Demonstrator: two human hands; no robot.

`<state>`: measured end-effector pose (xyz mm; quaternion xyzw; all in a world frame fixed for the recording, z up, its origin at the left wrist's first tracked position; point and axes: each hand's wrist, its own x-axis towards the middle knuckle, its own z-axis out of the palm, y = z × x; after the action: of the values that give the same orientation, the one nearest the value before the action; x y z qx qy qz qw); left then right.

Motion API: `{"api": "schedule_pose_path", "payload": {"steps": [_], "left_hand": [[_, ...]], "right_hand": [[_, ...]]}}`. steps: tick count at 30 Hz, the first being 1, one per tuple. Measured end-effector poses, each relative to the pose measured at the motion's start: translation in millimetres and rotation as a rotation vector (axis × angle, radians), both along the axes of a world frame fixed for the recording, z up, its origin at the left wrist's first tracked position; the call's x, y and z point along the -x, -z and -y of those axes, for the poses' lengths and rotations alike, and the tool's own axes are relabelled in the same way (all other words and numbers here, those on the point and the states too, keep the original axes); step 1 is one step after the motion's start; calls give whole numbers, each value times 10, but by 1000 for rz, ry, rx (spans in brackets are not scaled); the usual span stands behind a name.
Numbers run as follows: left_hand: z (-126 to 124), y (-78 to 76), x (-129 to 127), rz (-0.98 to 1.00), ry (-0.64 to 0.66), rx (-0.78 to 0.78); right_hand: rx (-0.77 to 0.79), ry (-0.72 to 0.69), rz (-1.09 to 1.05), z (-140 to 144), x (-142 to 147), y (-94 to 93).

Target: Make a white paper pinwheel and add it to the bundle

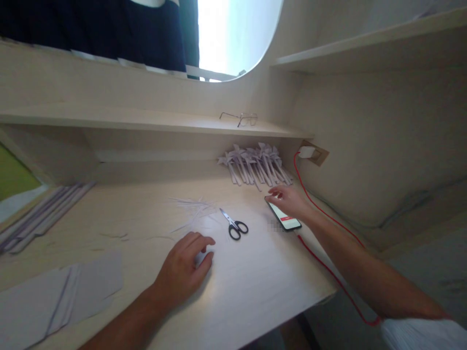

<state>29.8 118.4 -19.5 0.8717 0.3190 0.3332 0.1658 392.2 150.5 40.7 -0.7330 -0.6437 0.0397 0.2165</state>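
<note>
My left hand (188, 262) rests on the desk with its fingers loosely curved and apart, holding nothing. Just beyond it lie black-handled scissors (234, 226), blades pointing away to the left. Over the upper end of a phone (286, 216) hovers my right hand (288, 198), fingers bent; whether a fingertip touches the screen I cannot tell. The phone's screen is lit, with a red patch near its lower end. Several folded paper pinwheels (255, 163) on paper sticks lie in a row behind my right hand. Thin paper strips (195, 209) are scattered left of the scissors.
Stacked paper sheets (36, 301) lie at the front left, with long folded paper strips (47, 214) behind them. A red cable (328, 270) runs from the phone; a white charger (306, 152) sits in the wall socket. Glasses (248, 119) rest on the shelf (146, 119).
</note>
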Motion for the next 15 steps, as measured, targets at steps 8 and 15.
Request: {"api": "schedule_pose_path", "payload": {"steps": [8,15], "left_hand": [[-60,2,-16,-50,-41,-27],[-139,-4,2,-69,-90,-57]], "right_hand": [[-119,-175,-20,790,750,219],[-193,-81,80,1270,859,566]]}}
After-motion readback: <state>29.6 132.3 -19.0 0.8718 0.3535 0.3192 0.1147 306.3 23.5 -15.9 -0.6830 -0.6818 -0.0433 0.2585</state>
